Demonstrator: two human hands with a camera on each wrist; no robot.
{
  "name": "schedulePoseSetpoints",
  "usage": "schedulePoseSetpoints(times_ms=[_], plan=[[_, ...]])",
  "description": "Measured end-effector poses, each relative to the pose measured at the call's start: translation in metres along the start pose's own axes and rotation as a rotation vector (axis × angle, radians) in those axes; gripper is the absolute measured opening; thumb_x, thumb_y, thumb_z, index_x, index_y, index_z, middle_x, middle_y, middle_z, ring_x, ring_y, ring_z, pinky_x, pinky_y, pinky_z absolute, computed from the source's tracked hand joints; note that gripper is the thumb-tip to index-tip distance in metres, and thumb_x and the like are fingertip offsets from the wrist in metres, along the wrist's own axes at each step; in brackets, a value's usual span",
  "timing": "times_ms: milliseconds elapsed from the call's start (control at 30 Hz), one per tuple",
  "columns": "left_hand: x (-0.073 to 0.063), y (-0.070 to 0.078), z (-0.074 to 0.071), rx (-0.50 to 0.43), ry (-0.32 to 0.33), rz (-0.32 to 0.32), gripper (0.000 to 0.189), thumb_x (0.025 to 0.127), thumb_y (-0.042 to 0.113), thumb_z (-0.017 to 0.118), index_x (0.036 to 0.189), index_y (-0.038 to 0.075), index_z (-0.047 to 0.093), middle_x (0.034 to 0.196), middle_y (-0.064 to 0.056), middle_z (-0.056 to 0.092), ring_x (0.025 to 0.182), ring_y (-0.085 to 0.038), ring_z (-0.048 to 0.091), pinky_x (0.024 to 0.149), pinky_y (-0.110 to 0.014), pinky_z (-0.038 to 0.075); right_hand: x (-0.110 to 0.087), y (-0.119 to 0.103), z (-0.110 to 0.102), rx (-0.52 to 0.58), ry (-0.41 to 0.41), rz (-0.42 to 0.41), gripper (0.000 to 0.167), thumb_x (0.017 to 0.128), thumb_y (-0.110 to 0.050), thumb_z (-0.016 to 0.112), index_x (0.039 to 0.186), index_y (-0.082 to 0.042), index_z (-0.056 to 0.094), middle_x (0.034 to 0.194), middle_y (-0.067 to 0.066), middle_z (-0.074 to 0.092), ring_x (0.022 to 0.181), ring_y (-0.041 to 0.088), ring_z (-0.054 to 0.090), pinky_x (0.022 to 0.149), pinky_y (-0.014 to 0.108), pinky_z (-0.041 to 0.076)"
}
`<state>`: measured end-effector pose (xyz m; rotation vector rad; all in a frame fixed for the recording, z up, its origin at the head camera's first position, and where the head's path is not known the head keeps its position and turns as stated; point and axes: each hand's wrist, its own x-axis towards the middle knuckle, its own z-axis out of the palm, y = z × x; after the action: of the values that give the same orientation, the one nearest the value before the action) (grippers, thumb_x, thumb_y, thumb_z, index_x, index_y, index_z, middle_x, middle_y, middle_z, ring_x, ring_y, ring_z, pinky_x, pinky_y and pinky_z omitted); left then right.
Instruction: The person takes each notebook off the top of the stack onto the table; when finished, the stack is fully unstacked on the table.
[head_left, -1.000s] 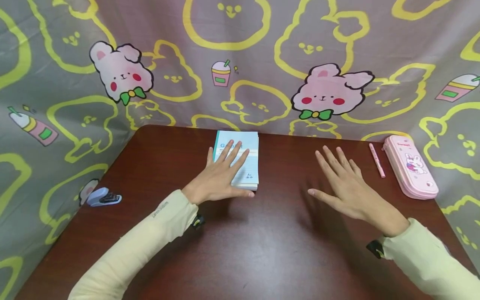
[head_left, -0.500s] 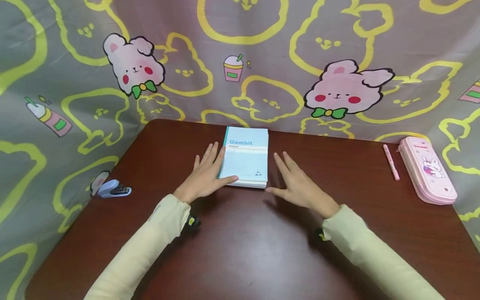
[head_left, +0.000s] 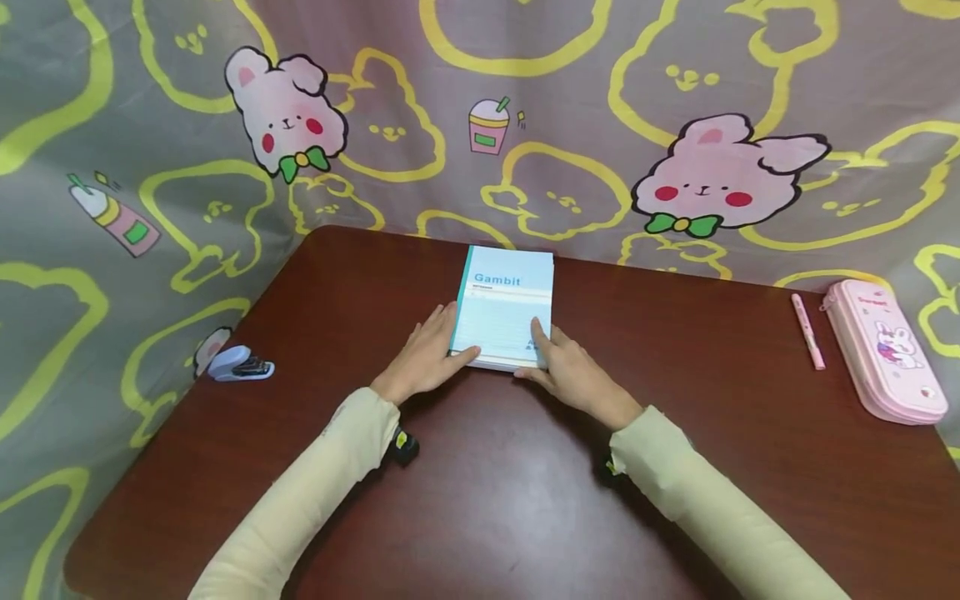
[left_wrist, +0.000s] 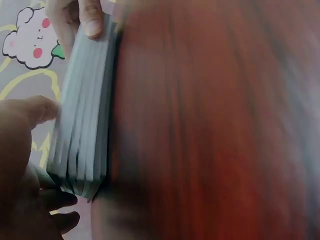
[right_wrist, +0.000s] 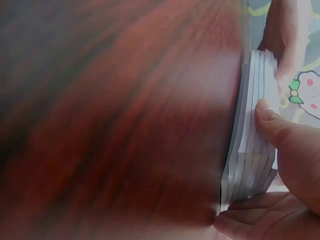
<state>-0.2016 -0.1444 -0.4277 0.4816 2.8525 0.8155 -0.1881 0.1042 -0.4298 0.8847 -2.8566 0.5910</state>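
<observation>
A stack of several notebooks (head_left: 506,304), its top cover pale blue with "Gambit" printed on it, lies on the dark table in the head view. My left hand (head_left: 426,354) lies along the stack's left side, fingers fairly straight, thumb at the front left corner. Against the front right corner is my right hand (head_left: 581,375); one finger reaches over the top cover and the thumb touches the front edge. The page edges of the notebooks (left_wrist: 87,110) show in the left wrist view. In the right wrist view, the right thumb (right_wrist: 267,117) presses the edges of the notebooks (right_wrist: 257,145).
A pale blue stapler (head_left: 240,364) stands at the table's left edge. Towards the right lie a pink pen (head_left: 807,332) and a pink pencil case (head_left: 885,350). A patterned curtain (head_left: 397,200) hangs behind the brown table (head_left: 487,483).
My left hand has slid off the top cover to the stack's left side. The right hand has come left from over the table to the stack's right side. The view has shifted slightly.
</observation>
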Motion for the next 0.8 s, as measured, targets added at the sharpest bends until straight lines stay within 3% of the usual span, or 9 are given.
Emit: schedulePoseSetpoints(times_ms=[100, 233, 367, 467, 567, 700, 800], plan=[[0.008, 0.008, -0.002, -0.129, 0.036, -0.025, 0.077, 0.099, 0.042, 0.050, 0.154, 0.000, 0.015, 0.155, -0.021, 0.031, 0.143, -0.032, 0.032, 0.114, -0.052, 0.031, 0.000, 0.000, -0.001, -0.005, 0.006, 0.001, 0.083, 0.087, -0.039, 0.069, 0.144, 0.011, 0.035, 0.123, 0.036, 0.054, 0.084, 0.033, 0.064, 0.073, 0.044, 0.057], [0.020, 0.021, -0.004, -0.234, 0.145, -0.099, 0.064, 0.099, 0.032, 0.052, 0.144, -0.008, 0.032, 0.137, -0.025, 0.053, 0.125, -0.032, 0.054, 0.102, -0.045, 0.047, 0.000, -0.001, 0.000, -0.017, 0.017, -0.005, 0.083, 0.087, -0.038, 0.070, 0.143, 0.012, 0.035, 0.122, 0.038, 0.054, 0.081, 0.032, 0.063, 0.071, 0.043, 0.057], [0.027, 0.034, -0.005, -0.165, 0.249, -0.142, 0.060, 0.097, 0.025, 0.054, 0.140, -0.012, 0.037, 0.134, -0.029, 0.054, 0.123, -0.036, 0.055, 0.101, -0.046, 0.047, -0.001, -0.002, 0.002, -0.035, 0.035, -0.019, 0.084, 0.085, -0.037, 0.071, 0.141, 0.014, 0.036, 0.116, 0.037, 0.056, 0.078, 0.031, 0.061, 0.069, 0.043, 0.057], [0.028, 0.040, -0.007, -0.109, 0.349, -0.138, 0.045, 0.095, 0.017, 0.057, 0.132, -0.009, 0.050, 0.120, -0.027, 0.063, 0.113, -0.039, 0.061, 0.094, -0.048, 0.051, -0.001, -0.002, 0.003, -0.041, 0.041, -0.024, 0.084, 0.085, -0.037, 0.071, 0.141, 0.015, 0.037, 0.114, 0.037, 0.057, 0.078, 0.031, 0.061, 0.069, 0.043, 0.056], [0.030, 0.044, -0.004, -0.111, 0.414, -0.142, 0.037, 0.094, 0.009, 0.057, 0.128, -0.005, 0.055, 0.109, -0.025, 0.066, 0.106, -0.040, 0.062, 0.090, -0.049, 0.051, -0.002, -0.001, 0.001, -0.027, 0.017, -0.014, 0.083, 0.086, -0.038, 0.070, 0.142, 0.014, 0.036, 0.116, 0.036, 0.056, 0.080, 0.033, 0.062, 0.071, 0.045, 0.056], [0.030, 0.043, -0.003, -0.277, 0.425, -0.205, 0.043, 0.095, 0.003, 0.055, 0.137, 0.001, 0.052, 0.121, -0.022, 0.064, 0.119, -0.034, 0.057, 0.102, -0.045, 0.046, -0.002, 0.001, -0.003, 0.038, -0.018, -0.005, 0.084, 0.088, -0.037, 0.069, 0.144, 0.014, 0.032, 0.126, 0.036, 0.054, 0.084, 0.033, 0.065, 0.077, 0.045, 0.056], [0.025, 0.035, -0.014, -0.412, 0.448, -0.272, 0.044, 0.096, 0.003, 0.053, 0.139, 0.007, 0.052, 0.130, -0.015, 0.062, 0.124, -0.026, 0.055, 0.106, -0.040, 0.043, -0.001, 0.003, -0.004, 0.062, -0.021, -0.028, 0.084, 0.089, -0.034, 0.069, 0.142, 0.018, 0.031, 0.132, 0.039, 0.049, 0.082, 0.031, 0.068, 0.079, 0.044, 0.057]])
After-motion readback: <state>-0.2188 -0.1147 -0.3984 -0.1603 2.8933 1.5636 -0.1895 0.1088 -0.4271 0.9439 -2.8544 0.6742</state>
